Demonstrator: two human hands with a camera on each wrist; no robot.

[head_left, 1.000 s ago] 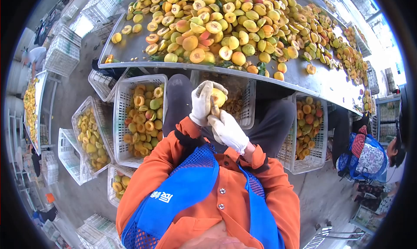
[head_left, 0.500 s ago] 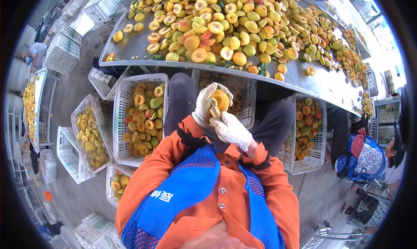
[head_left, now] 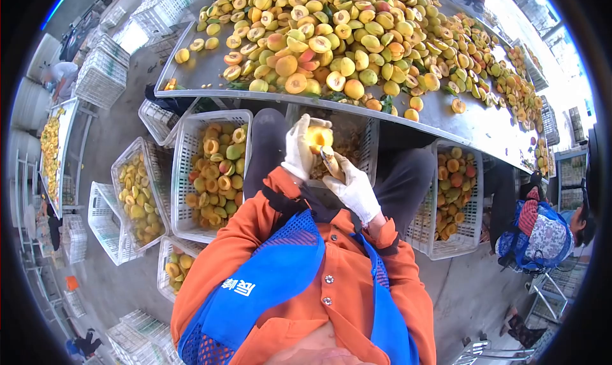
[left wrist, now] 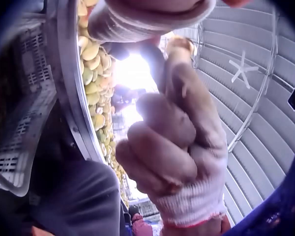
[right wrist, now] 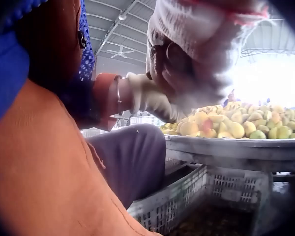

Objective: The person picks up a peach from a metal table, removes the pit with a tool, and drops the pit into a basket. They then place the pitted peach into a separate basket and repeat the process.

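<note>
In the head view my gloved left hand [head_left: 296,150] holds a yellow peach half [head_left: 320,135] with its cut face showing a hollow. My gloved right hand [head_left: 354,192] grips a wooden-handled pitting tool [head_left: 333,166], its tip close below the fruit. Something pale and rounded shows at that tip. In the left wrist view the right hand [left wrist: 172,142] has its fingers curled round the handle, and part of the left hand's glove [left wrist: 142,22] crosses the top. The right wrist view shows the right hand [right wrist: 196,54] in front of the left hand [right wrist: 150,98].
A metal table [head_left: 210,93] piled with peaches [head_left: 357,37] stands ahead. Crates of halved fruit flank my knees, one at left [head_left: 180,174] and one at right [head_left: 426,228]. Between the knees is another crate [head_left: 371,151]. A seated person with a blue bag [head_left: 532,234] is at far right.
The right hand has drawn the pitting tool down and right, away from the peach. The fruit's hollow now faces up into view. The left hand keeps its hold.
</note>
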